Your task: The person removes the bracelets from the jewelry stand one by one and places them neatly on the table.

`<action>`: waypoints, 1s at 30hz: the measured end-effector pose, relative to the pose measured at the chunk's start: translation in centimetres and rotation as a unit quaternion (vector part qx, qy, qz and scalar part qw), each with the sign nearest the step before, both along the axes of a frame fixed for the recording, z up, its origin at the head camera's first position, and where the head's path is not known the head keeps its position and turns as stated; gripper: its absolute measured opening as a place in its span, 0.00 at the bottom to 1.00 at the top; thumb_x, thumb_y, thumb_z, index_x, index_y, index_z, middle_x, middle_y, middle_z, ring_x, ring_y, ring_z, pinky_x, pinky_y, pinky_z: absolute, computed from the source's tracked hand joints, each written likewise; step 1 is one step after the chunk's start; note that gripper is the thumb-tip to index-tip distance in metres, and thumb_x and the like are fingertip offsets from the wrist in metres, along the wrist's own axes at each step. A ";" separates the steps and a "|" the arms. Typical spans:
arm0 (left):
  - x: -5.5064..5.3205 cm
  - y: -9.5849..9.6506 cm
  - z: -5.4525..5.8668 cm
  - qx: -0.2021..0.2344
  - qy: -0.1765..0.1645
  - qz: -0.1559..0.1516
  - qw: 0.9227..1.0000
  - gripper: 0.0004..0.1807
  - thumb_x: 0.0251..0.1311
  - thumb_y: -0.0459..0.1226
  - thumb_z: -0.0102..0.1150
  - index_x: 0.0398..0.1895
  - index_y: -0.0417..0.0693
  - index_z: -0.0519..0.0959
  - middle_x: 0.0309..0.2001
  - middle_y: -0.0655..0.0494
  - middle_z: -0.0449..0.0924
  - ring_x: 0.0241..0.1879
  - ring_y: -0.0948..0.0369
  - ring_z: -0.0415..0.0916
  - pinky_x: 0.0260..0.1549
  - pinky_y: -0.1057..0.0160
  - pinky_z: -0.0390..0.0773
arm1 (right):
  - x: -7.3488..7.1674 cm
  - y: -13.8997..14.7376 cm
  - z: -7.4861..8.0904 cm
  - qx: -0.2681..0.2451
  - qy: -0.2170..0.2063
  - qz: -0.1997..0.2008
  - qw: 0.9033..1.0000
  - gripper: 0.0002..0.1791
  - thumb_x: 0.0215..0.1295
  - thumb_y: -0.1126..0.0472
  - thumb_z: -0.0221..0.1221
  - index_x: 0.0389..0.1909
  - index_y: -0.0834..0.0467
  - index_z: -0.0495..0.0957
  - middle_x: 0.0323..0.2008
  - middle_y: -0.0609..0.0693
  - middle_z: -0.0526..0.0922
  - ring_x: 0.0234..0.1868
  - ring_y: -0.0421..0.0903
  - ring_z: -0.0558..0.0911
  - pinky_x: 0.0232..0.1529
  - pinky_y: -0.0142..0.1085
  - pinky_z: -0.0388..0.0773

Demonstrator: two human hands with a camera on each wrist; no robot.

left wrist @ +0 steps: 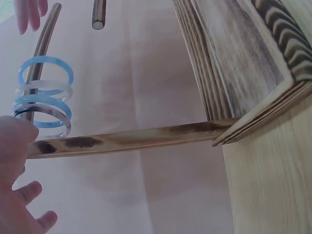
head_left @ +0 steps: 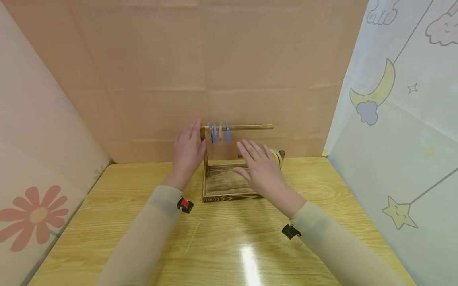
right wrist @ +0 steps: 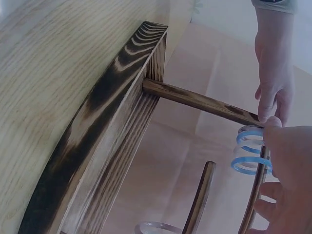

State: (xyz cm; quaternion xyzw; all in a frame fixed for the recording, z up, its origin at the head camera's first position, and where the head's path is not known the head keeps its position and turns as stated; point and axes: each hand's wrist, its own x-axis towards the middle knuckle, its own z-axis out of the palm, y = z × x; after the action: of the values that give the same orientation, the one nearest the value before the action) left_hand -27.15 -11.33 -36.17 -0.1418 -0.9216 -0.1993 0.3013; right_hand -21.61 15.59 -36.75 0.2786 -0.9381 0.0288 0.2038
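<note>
A dark-grained wooden rack [head_left: 229,197] stands on the table, with an upper rod [head_left: 252,127] reaching right from its left post [left wrist: 131,140]. Several bangles, blue [left wrist: 46,63] and clear [head_left: 220,132], hang on that rod near the post. My left hand [head_left: 187,149] is at the top of the left post, its fingers extended beside it and its thumb right at the post's end in the left wrist view. In front of the rack's right half is my right hand [head_left: 261,171], fingers straight and holding nothing. It partly hides the lower rod [right wrist: 200,197].
Yellow and clear bangles [head_left: 278,158] hang on the lower rod at the right, partly behind the right hand. A brown paper-like backdrop [head_left: 143,79] rises behind the table [head_left: 143,222]. Printed panels flank both sides.
</note>
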 end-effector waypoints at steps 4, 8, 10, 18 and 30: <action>-0.5 -0.1 0.1 -0.031 -0.003 -0.011 0.999 0.40 0.80 0.39 0.65 0.88 0.43 0.59 0.84 0.45 0.63 0.82 0.44 0.62 0.78 0.35 0.62 | -0.8 -0.4 0.3 -0.017 0.022 0.012 1.000 0.46 0.84 0.38 0.58 0.89 0.58 0.54 0.86 0.58 0.61 0.84 0.59 0.63 0.84 0.60 0.54; -1.0 -0.3 0.2 -0.057 -0.005 -0.019 0.998 0.39 0.80 0.38 0.65 0.88 0.43 0.60 0.84 0.46 0.63 0.82 0.45 0.60 0.78 0.35 0.63 | -1.7 -0.8 0.6 -0.040 0.040 0.022 0.998 0.45 0.84 0.41 0.60 0.88 0.60 0.56 0.82 0.59 0.67 0.80 0.60 0.68 0.83 0.57 0.58; -1.2 -0.4 0.4 -0.060 -0.007 -0.022 0.998 0.38 0.80 0.38 0.64 0.87 0.43 0.61 0.84 0.46 0.63 0.82 0.45 0.60 0.77 0.34 0.63 | -2.1 -1.0 0.7 -0.061 0.049 0.029 0.997 0.44 0.83 0.43 0.62 0.87 0.61 0.59 0.80 0.60 0.70 0.78 0.60 0.71 0.82 0.57 0.61; -1.2 -0.5 0.9 -0.075 -0.023 -0.012 0.997 0.37 0.81 0.36 0.61 0.87 0.42 0.61 0.84 0.45 0.64 0.82 0.45 0.60 0.78 0.35 0.62 | -3.1 -1.8 0.9 -0.124 0.027 0.009 0.992 0.39 0.84 0.44 0.62 0.84 0.59 0.65 0.74 0.61 0.77 0.73 0.61 0.78 0.76 0.57 0.71; -0.9 -0.1 -0.1 -0.066 -0.008 0.006 0.998 0.39 0.76 0.29 0.61 0.86 0.43 0.60 0.82 0.44 0.66 0.81 0.45 0.63 0.76 0.35 0.65 | -4.4 -3.1 1.6 -0.234 -0.077 -0.027 0.969 0.33 0.85 0.41 0.59 0.79 0.56 0.73 0.66 0.53 0.84 0.63 0.55 0.85 0.60 0.53 0.83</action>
State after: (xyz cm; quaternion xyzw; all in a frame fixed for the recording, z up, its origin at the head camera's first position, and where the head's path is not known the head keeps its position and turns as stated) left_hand -28.10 -11.41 -36.26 -0.1544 -0.9362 -0.1370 0.2846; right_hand -26.00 12.47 -35.19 0.1949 -0.9253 0.2633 0.1908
